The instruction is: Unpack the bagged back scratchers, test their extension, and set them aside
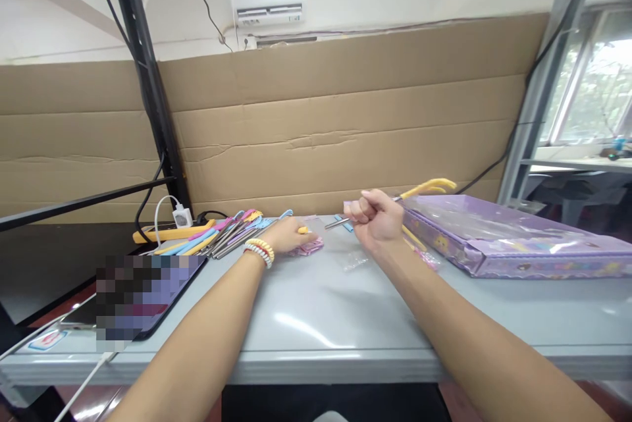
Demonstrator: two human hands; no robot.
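My right hand [376,218] is raised a little above the grey table [316,316], closed in a fist round a thin metal tool [337,222] with a yellow handle [428,187] that sticks out to the right. My left hand [289,235], with a beaded bracelet on the wrist, rests on the table and pinches a small yellow piece [303,230] over a pink packet [309,248]. A small clear plastic bag [355,260] lies between my hands.
A heap of several coloured-handled tools [224,237] lies at the left. A purple printed box [508,237] lies at the right. A tablet [143,297] sits at the front left, near a charger and cables [182,216]. Cardboard lines the wall behind.
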